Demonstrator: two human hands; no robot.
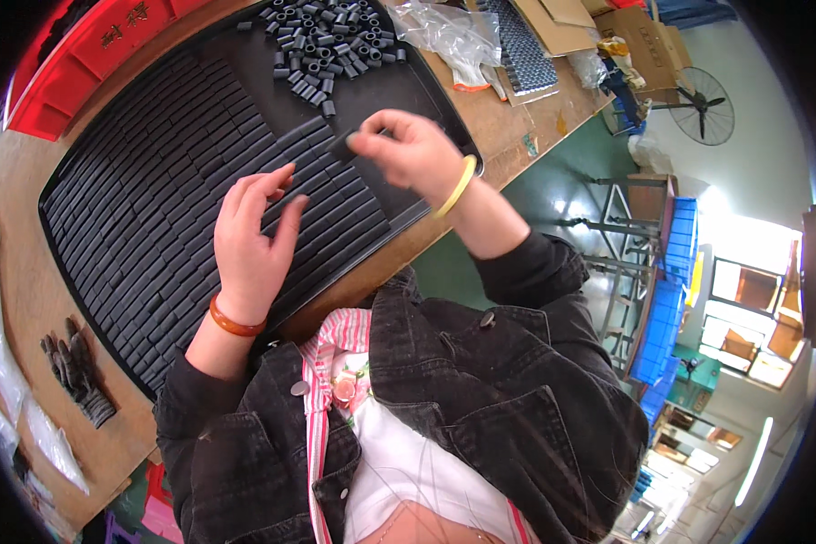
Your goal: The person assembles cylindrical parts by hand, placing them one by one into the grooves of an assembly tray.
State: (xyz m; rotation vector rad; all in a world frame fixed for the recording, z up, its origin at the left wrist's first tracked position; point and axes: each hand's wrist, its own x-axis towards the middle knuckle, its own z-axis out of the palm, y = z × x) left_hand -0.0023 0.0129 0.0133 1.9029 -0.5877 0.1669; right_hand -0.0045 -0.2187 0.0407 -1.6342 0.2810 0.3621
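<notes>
A large black tray (256,65) lies in front of me, much of it filled with tight rows of short black tubes (172,145) laid on their sides. Loose black tubes (322,45) with open ends are heaped at its far right. My right hand (412,156), a yellow band on its wrist, pinches a dark tube (342,147) between thumb and fingers, just above the right end of the rows; its outline is somewhat blurred. Over the middle of the rows hovers my left hand (252,231), thumb and fingers apart, with nothing visible in it.
A red plastic bin (91,54) stands beyond the tray at far left. On the wooden table (136,437) lie a dark glove (77,374) and clear plastic film (9,344). Plastic bags (453,36) and cardboard (553,23) sit at far right. A fan (703,104) stands past the table.
</notes>
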